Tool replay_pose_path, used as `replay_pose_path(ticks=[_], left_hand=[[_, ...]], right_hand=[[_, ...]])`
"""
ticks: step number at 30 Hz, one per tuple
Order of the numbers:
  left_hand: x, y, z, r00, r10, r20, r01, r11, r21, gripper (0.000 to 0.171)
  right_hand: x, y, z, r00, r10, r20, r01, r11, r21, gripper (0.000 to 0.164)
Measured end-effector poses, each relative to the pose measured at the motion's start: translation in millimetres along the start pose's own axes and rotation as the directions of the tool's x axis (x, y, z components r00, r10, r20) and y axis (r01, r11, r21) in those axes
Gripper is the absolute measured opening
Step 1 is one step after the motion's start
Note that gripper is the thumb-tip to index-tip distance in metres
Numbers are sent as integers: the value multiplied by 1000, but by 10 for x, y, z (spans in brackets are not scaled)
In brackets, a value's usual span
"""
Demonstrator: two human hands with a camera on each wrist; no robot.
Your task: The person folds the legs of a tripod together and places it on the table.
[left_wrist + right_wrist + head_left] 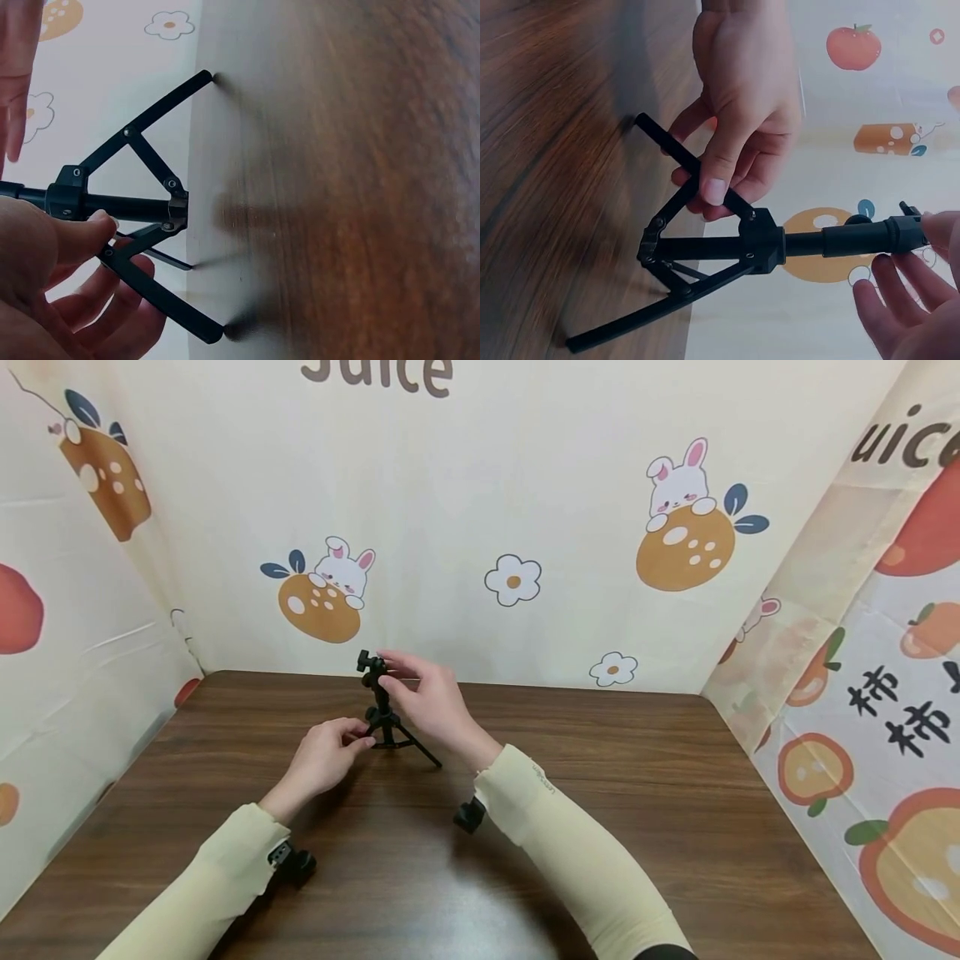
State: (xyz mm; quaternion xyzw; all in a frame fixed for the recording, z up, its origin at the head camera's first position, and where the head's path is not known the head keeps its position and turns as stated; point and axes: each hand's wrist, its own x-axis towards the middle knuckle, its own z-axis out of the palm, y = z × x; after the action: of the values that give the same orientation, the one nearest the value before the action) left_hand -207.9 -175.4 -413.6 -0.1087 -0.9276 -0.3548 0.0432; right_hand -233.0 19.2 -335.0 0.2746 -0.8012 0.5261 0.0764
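A small black tripod (384,714) stands upright on the brown table, its legs spread and joined by braces to the centre column. My left hand (324,758) is low on its left side. In the left wrist view the thumb and fingers of that hand pinch one tripod leg (161,300) near the brace joint. Up at the tripod's top, my right hand (437,700) pinches the head from the right. The right wrist view shows its thumb and fingertips around the upper end of the column (855,238). Part of the head is hidden behind the thumb there.
The wood-grain table (637,827) ends at a printed cloth backdrop (450,485) just behind the tripod. More printed cloth rises at the left and right sides. A dark wrist camera (469,815) hangs below the right cuff, another (300,866) by the left.
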Motion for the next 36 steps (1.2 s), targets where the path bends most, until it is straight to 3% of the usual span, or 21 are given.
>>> replay_pose_path(ticks=[11,18,25,36], left_hand=[[4,35,66,999,40,-28,-40,999,6,10],[1,76,77,996,58,-62,-59,998,-14,6],[-6,81,95,994,67,-91,-77,990,-115,5],[-38,73,193,990,-37,-134,-6,951,-308,11]], right_hand=[[107,11,48,993,-11,-116,8,1000,-27,24],[108,-4,54,993,-45,-112,41,999,-34,19],[95,-27,46,993,-48,-108,40,997,-71,17],[97,-46,51,994,-40,-106,35,998,-50,15]])
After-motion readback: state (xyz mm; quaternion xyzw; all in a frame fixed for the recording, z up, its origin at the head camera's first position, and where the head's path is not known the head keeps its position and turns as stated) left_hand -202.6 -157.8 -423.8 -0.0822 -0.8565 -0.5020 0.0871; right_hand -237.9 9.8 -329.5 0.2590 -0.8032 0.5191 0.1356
